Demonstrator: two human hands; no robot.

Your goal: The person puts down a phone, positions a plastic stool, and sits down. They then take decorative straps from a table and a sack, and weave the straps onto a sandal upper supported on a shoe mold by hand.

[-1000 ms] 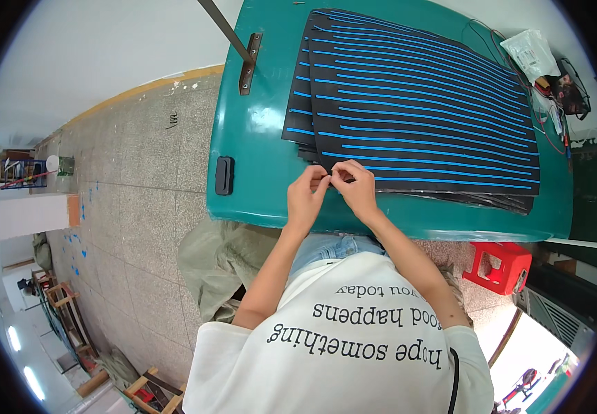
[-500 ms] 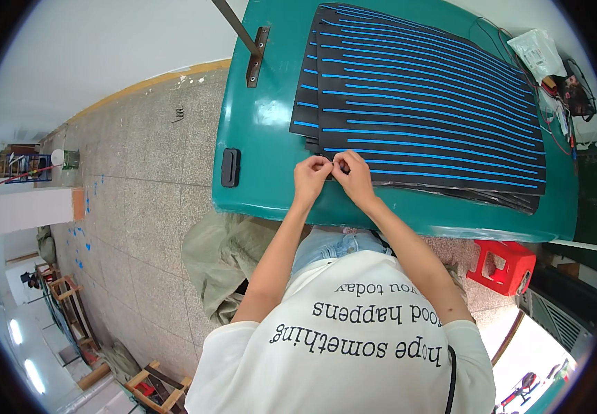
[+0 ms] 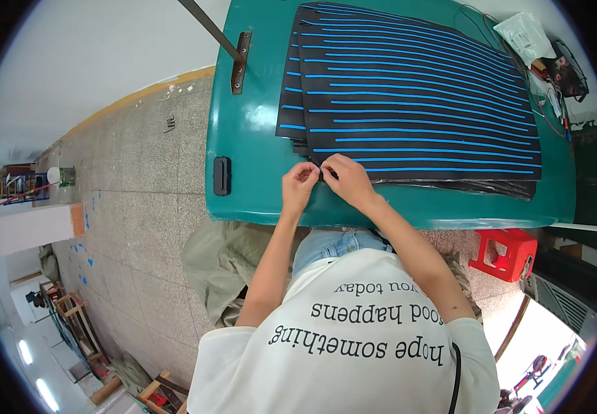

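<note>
Tho hands (image 3: 299, 186) (image 3: 348, 181) at sheets' (image 3: 416, 107) edge, room L.

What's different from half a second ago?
The view shifted: the green table, left hand and right hand sit slightly further left in the picture. Nothing was visibly grasped or released. The hands stay close together at the near left corner of the striped black sheets, which lie unchanged.

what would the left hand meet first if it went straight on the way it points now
Most likely the near left corner of the blue-striped black sheets, just ahead of the left hand; depth is unclear, so it might pass over the top instead.
</note>
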